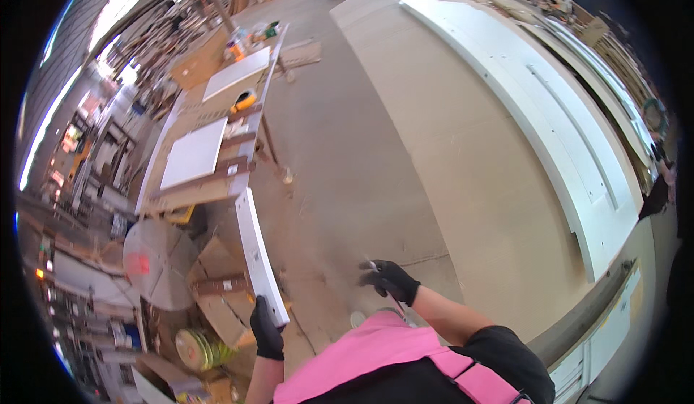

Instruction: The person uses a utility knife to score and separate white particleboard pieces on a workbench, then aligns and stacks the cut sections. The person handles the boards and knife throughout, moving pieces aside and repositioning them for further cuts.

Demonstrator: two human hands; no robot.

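Observation:
My left hand (267, 329), in a black glove, is closed round the lower end of a long white board strip (259, 256) with small holes in it. The strip stands tilted, its far end reaching toward the table at the left. My right hand (390, 281), also gloved in black, is in front of my pink apron (376, 339), apart from the strip. Its fingers are closed round a thin stick-like tool (395, 305), whose kind is too blurred to make out.
At the left stands a work table (249, 122) with white panels (194, 154) and a yellow tape roll (244, 101). On the right, a long white panel (531, 107) lies on brown sheeting (463, 158). Cardboard (225, 316) and a yellow-green round container (195, 349) are at lower left.

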